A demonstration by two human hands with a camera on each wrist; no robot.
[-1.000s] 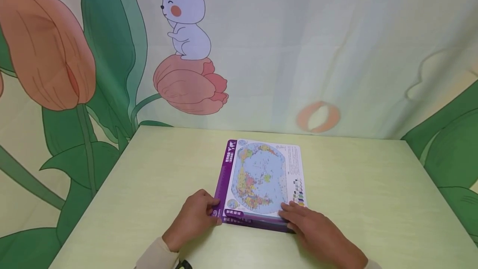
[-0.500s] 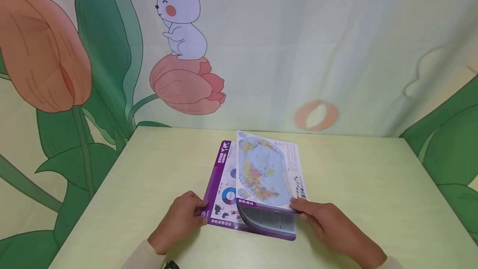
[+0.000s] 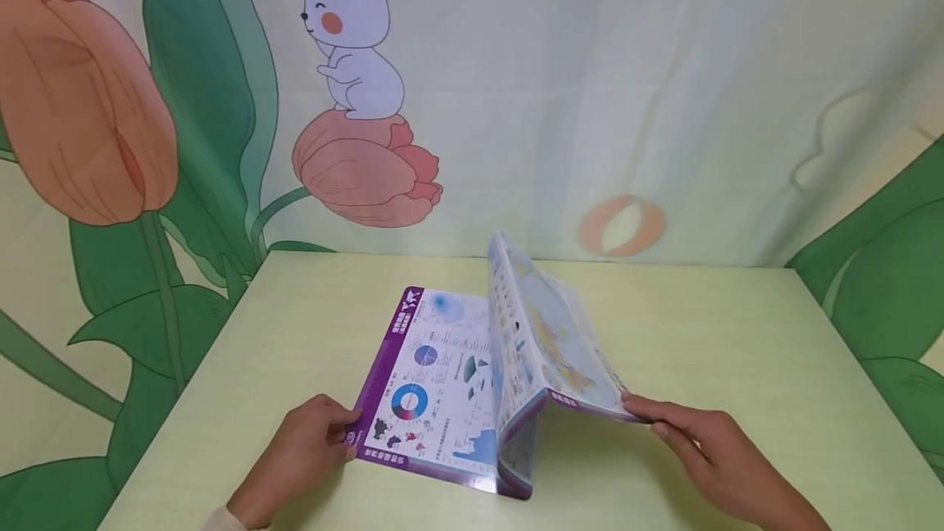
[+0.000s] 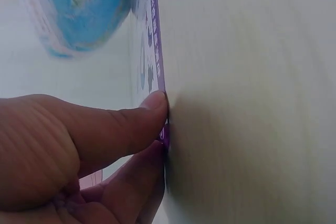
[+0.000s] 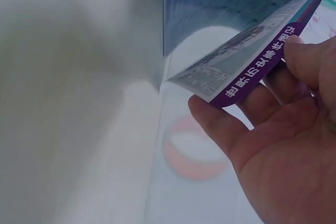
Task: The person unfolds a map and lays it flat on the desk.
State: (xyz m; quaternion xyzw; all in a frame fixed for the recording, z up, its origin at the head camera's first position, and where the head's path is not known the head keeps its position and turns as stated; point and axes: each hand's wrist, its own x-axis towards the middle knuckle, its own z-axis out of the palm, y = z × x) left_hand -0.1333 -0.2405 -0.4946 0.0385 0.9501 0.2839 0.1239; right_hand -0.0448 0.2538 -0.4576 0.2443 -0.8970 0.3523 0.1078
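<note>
A folded world map [image 3: 435,383] with purple borders is partly unfolded over the table. Its left panel, printed with charts, lies nearly flat, while the middle stands up in a raised fold and the map panel [image 3: 564,334] slopes down to the right. My left hand [image 3: 310,441] pinches the near left corner between thumb and fingers; the left wrist view shows the thumb [image 4: 126,124] on the printed side. With my right hand [image 3: 719,449] I grip the near right corner of the map panel, held above the table. In the right wrist view, fingertips support the purple edge [image 5: 257,72] from below.
The pale yellow table [image 3: 723,334] extends on both sides of the map. Behind it hangs a curtain [image 3: 516,105] printed with tulips and a white rabbit, meeting the table's far edge.
The folded map has spread open from a flat stack. My right hand has moved right with the map panel, and my left hand has drawn the left panel to the left and nearer.
</note>
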